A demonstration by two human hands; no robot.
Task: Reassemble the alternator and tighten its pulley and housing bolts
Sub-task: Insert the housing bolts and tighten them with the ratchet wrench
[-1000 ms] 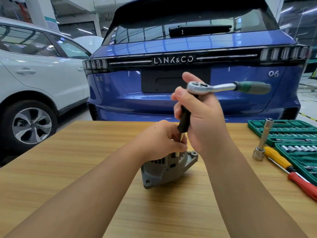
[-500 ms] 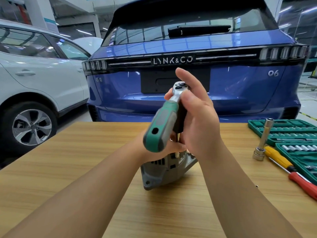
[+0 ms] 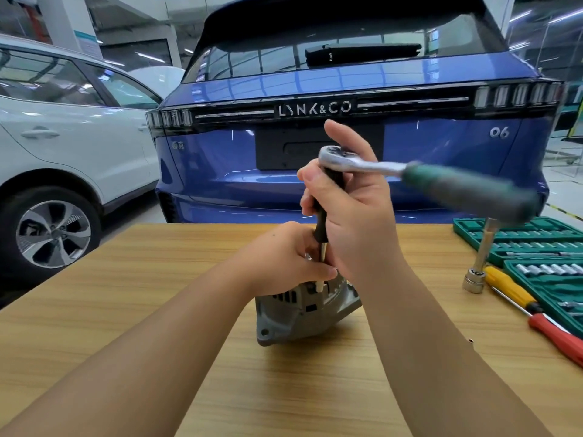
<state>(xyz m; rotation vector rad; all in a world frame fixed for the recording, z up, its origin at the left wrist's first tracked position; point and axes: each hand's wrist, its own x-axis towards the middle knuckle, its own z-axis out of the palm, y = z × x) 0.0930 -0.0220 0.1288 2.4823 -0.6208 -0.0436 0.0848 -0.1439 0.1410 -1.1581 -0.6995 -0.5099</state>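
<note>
Two screwdrivers (image 3: 536,313) beside socket case (image 3: 536,247)

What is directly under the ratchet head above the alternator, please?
A black extension bar runs down from the ratchet to the alternator; both hands cover its ends, hiding the bolt.

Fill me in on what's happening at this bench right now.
A person is working on an alternator that stands on a wooden table. The left hand grips the top of the alternator to steady it. The right hand is curled round a black extension shaft that runs down into the housing, with a ratchet on top, its green handle blurred and pointing right. To the right lie a green socket set, two screwdrivers and a loose socket extension.
</note>
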